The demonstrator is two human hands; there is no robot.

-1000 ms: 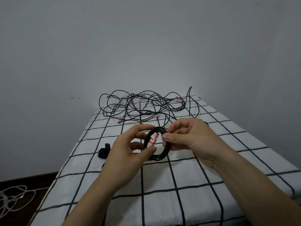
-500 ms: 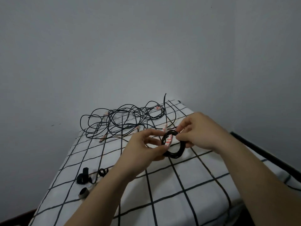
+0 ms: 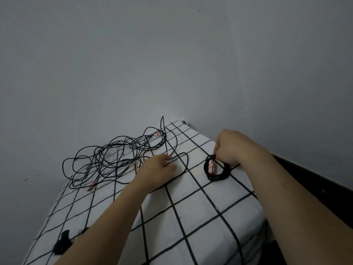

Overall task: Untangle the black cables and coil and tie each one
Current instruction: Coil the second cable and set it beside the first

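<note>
— Right hand [image 3: 229, 148] has its fingers curled over the top rim of the coiled cable [image 3: 214, 177], which sits on the checked cloth [image 3: 200, 211] near the right edge. Left hand [image 3: 157, 170] reaches out onto a loose loop [image 3: 187, 160] at the near side of the tangle [image 3: 114, 155]. I can't tell if it's actually pinching the strand or just touching it. Looks to me like this coil is getting parked and the next cable picked. Any tips?

— Yeah. Park the coil well apart from the pile so no loose strand catches it. Let go only once it lies flat, because it'll spring open if the tie isn't snug (can't see a tie from here tbh). For the next one, don't yank that loop. Find an end first. The red-and-white tags [image 3: 158, 133] look like they mark the ends. Then feed it back through the crossings. Pulling mid-strand probably just tightens the mess.

— And the ties?

— Black strips [image 3: 61, 243] at the near left corner, well apart from both hands. I'd grab one before coiling.
</note>
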